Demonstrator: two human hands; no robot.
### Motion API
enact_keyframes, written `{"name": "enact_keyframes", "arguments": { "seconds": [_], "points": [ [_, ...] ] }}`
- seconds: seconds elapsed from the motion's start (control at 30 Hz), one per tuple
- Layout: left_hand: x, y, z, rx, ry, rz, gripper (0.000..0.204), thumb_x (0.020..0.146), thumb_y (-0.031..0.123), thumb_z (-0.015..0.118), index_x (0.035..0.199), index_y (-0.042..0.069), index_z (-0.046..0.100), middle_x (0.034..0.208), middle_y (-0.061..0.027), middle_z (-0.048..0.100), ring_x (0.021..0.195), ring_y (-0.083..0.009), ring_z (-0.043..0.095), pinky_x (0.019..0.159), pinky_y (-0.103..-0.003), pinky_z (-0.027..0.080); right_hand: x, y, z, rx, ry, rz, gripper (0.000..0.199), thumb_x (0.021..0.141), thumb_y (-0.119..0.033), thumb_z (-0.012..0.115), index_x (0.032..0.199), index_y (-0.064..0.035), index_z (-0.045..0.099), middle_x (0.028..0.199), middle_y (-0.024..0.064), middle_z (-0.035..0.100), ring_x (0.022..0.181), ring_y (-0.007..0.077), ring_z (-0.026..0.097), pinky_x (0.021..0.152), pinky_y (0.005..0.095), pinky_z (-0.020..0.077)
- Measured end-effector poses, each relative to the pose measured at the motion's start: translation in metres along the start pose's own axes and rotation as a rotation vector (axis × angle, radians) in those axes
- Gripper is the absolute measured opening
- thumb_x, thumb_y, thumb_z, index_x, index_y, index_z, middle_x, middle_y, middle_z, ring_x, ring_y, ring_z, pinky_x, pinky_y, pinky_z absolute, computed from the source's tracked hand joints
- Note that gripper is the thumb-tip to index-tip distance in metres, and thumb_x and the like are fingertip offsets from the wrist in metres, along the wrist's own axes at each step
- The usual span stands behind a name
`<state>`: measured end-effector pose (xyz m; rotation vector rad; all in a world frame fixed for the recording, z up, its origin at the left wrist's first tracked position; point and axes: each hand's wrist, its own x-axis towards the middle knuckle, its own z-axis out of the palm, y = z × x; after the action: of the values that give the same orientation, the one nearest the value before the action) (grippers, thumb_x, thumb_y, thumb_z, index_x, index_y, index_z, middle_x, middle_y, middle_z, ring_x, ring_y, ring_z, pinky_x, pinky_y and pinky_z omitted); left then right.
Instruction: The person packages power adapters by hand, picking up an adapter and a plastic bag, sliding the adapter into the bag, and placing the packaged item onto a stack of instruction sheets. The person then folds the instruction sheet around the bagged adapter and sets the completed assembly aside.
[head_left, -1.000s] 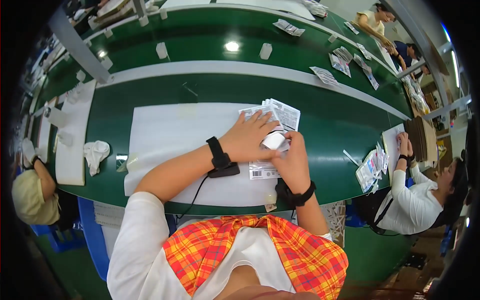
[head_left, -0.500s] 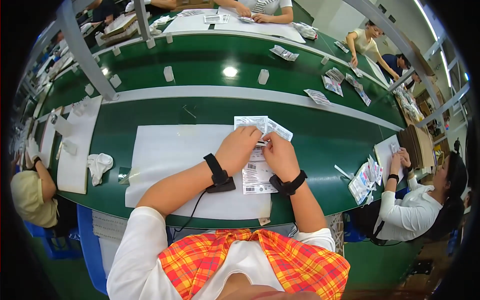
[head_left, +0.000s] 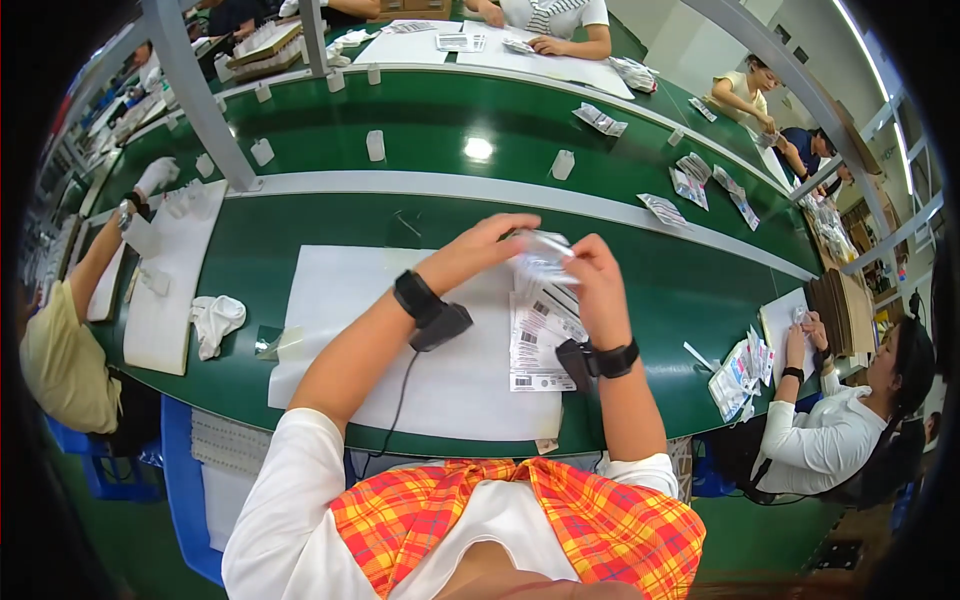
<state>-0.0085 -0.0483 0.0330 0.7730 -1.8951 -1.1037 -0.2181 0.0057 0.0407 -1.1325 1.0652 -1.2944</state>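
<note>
1. Green counter [head_left: 330, 215] with a white mat [head_left: 330, 300] at frame centre; co-workers sit at the left and right edges.
2. Progress, my read: mid-job. A few label sheets [head_left: 535, 345] lie flat on the mat below the hands; one piece is in hand.
3. Left hand [head_left: 490, 240] and right hand [head_left: 595, 270] both pinch a small clear packet [head_left: 545, 250], raised above the sheets, centre frame.

Two hands, left [head_left: 490, 245] and right [head_left: 598, 280], each with one black wrist device. One clear packet [head_left: 540, 255] between them. One white mat [head_left: 340, 300], one label sheet stack [head_left: 535, 350], one white cloth [head_left: 215, 320] on the surface [head_left: 300, 220].
</note>
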Motion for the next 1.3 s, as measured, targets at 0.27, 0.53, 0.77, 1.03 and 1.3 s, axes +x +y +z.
{"name": "enact_keyframes", "arguments": {
  "seconds": [0.27, 0.53, 0.77, 1.03, 1.3],
  "points": [
    [-0.006, -0.016, 0.018, -0.096, 0.083, -0.041, 0.035, 0.085, 0.019, 0.071, 0.112, -0.001, 0.064, 0.105, -0.0056, 0.068, 0.090, -0.0127, 0.061, 0.079, -0.029, 0.049, -0.031, -0.028, 0.003, 0.339, 0.007, -0.001, 0.013, 0.092, -0.015, 0.060, 0.093, -0.0017, 0.060, 0.079, 0.0005, 0.059, 0.075, 0.0087, 0.058, 0.063, 0.0216, 0.0439],
    [-0.015, -0.007, 0.050, -0.412, 0.122, -0.272, 0.032, 0.096, 0.028, 0.061, 0.107, -0.003, 0.065, 0.091, -0.0037, 0.068, 0.080, -0.0067, 0.058, 0.072, -0.024, 0.048, -0.041, 0.013, -0.010, -0.362, 0.064, 0.177, 0.027, 0.098, -0.024, 0.057, 0.094, 0.0012, 0.066, 0.077, 0.0029, 0.062, 0.069, 0.0085, 0.057, 0.065, 0.0243, 0.0458],
    [-0.009, -0.011, 0.049, -0.098, 0.046, -0.057, 0.022, 0.095, 0.024, 0.059, 0.104, 0.006, 0.069, 0.089, -0.0035, 0.068, 0.088, -0.0131, 0.058, 0.080, -0.031, 0.043, -0.033, 0.020, -0.057, -0.268, 0.020, -0.067, 0.017, 0.091, -0.010, 0.060, 0.099, 0.0025, 0.068, 0.090, 0.0056, 0.068, 0.082, 0.0146, 0.062, 0.076, 0.0271, 0.0494],
    [-0.041, -0.013, 0.047, 0.496, -0.325, 0.095, 0.025, 0.085, 0.016, 0.064, 0.109, 0.018, 0.067, 0.101, -0.0009, 0.064, 0.102, -0.0244, 0.051, 0.090, -0.042, 0.031, -0.069, -0.006, -0.019, -1.165, -0.312, -0.406, 0.022, 0.083, 0.003, 0.059, 0.100, -0.0025, 0.071, 0.098, 0.0124, 0.069, 0.088, 0.0291, 0.064, 0.081, 0.0314, 0.0502],
    [-0.043, -0.008, 0.054, 0.592, -0.313, 0.050, 0.035, 0.085, 0.014, 0.064, 0.119, 0.020, 0.060, 0.114, 0.0017, 0.058, 0.106, -0.0267, 0.048, 0.093, -0.042, 0.030, -0.067, 0.017, -0.003, -1.093, -0.238, -0.269, 0.015, 0.078, -0.002, 0.069, 0.093, -0.0012, 0.071, 0.083, 0.0121, 0.063, 0.080, 0.0301, 0.061, 0.072, 0.0361, 0.0490]
  ]
}}
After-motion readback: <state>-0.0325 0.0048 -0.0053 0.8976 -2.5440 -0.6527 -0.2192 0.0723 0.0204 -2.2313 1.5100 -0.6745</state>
